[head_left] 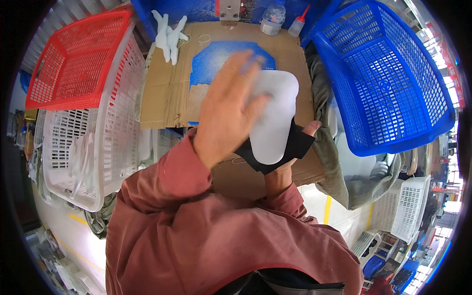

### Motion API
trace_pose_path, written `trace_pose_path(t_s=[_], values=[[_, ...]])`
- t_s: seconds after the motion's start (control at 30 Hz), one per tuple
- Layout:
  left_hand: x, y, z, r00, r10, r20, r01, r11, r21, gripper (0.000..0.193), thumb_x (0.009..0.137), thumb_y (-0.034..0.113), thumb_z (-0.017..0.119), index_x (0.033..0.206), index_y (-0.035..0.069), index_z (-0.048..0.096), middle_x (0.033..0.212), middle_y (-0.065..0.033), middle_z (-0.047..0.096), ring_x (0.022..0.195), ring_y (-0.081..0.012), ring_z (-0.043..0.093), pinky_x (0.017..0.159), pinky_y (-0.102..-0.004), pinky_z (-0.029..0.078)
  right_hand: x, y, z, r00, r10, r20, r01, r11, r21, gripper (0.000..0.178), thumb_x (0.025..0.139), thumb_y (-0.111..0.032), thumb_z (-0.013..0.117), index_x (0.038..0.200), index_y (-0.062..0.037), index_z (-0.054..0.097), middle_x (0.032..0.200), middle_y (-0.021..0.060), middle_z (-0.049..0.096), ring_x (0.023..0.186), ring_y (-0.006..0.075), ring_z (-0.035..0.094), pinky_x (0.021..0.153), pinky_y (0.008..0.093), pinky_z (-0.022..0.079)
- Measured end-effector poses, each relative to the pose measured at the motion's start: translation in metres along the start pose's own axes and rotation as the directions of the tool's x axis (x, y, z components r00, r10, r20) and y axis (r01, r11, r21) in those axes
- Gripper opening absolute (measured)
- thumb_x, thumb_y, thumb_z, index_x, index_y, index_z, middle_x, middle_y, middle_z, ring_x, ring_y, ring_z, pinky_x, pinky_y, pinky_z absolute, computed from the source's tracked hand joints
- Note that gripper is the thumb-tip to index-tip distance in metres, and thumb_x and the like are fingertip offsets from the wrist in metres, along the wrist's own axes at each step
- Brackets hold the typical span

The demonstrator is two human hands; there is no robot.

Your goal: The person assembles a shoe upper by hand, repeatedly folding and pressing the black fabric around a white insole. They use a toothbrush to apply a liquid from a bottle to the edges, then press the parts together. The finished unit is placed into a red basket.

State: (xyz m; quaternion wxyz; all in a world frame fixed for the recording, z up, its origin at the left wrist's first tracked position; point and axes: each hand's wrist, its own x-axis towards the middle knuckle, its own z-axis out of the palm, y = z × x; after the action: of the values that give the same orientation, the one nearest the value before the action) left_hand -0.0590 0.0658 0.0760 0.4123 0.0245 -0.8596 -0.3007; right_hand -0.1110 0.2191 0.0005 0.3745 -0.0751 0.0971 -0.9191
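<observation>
A white pad [273, 123] lies on a black sheet [301, 142], above the fingers of the right hand [281, 177], which grasp the sheet from below, mostly hidden; the left hand's [228, 105] fingers are outstretched, blurred and holding nothing, its thumb overlapping the pad, contact unclear. The pad's long axis runs away from the person, leaning slightly right, broad end farthest; it looks smooth, flat and round-ended.

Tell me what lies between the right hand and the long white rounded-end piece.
In the head view, a black, angular, flat piece lies between them: the right hand is beneath it, the long white rounded-end piece on top.
</observation>
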Motion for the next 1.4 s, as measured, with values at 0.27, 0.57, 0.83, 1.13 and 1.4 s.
trace_pose_path(t_s=[0.27, 0.57, 0.83, 1.13, 1.4], values=[[0.005, 0.047, 0.025, 0.950, 0.181, 0.255, -0.208, 0.975, 0.084, 0.068, 0.084, 0.060, 0.065, 0.132, 0.012, 0.062, 0.145, -0.0182, 0.047, 0.141, -0.0411, 0.036, 0.116, -0.0587, 0.023, -0.009, 0.008, 0.003, 0.999, -0.022, -0.026, 0.023, 0.999, 0.033, 0.099, 0.090, -0.081, 0.038, 0.148, -0.0009, 0.040, 0.142, 0.0119, 0.051, 0.124, 0.0274, 0.053, 0.108, 0.0390, 0.041], [-0.022, 0.045, 0.031, 0.902, 0.252, 0.352, -0.275, 0.961, 0.017, 0.084, 0.078, 0.065, 0.066, 0.144, 0.014, 0.050, 0.153, -0.0179, 0.038, 0.143, -0.0403, 0.034, 0.116, -0.0635, 0.020, -0.010, 0.003, 0.004, 0.998, -0.054, -0.009, 0.054, 0.998, 0.019, 0.097, 0.091, -0.079, 0.040, 0.148, -0.0006, 0.040, 0.142, 0.0119, 0.051, 0.124, 0.0258, 0.052, 0.108, 0.0374, 0.041], [-0.042, 0.059, 0.030, 0.883, 0.256, 0.393, -0.239, 0.967, -0.092, 0.096, 0.068, 0.052, 0.079, 0.148, 0.012, 0.045, 0.153, -0.0169, 0.039, 0.141, -0.0348, 0.039, 0.118, -0.0598, 0.020, -0.013, 0.007, 0.001, 0.997, -0.069, -0.035, 0.069, 0.998, 0.007, 0.095, 0.092, -0.078, 0.042, 0.147, -0.0002, 0.040, 0.142, 0.0119, 0.051, 0.123, 0.0244, 0.051, 0.107, 0.0360, 0.040], [-0.061, 0.048, 0.007, 0.944, 0.202, 0.260, -0.117, 0.944, -0.308, 0.058, 0.080, 0.018, 0.079, 0.132, 0.007, 0.057, 0.135, -0.0200, 0.055, 0.122, -0.0380, 0.057, 0.103, -0.0506, 0.044, -0.002, -0.007, 0.002, 0.986, -0.159, -0.054, 0.157, 0.986, -0.055, 0.094, 0.092, -0.076, 0.045, 0.147, 0.0002, 0.040, 0.141, 0.0119, 0.051, 0.123, 0.0228, 0.050, 0.107, 0.0344, 0.039], [-0.067, 0.020, -0.005, 0.751, -0.592, 0.293, 0.582, 0.384, -0.716, 0.044, 0.090, 0.010, 0.073, 0.126, -0.003, 0.051, 0.113, -0.0122, 0.064, 0.100, -0.0168, 0.063, 0.087, -0.0304, 0.052, -0.001, -0.005, 0.001, 0.983, -0.181, -0.038, 0.175, 0.978, -0.114, 0.092, 0.093, -0.074, 0.047, 0.147, 0.0008, 0.040, 0.141, 0.0120, 0.051, 0.122, 0.0213, 0.049, 0.107, 0.0331, 0.039]])
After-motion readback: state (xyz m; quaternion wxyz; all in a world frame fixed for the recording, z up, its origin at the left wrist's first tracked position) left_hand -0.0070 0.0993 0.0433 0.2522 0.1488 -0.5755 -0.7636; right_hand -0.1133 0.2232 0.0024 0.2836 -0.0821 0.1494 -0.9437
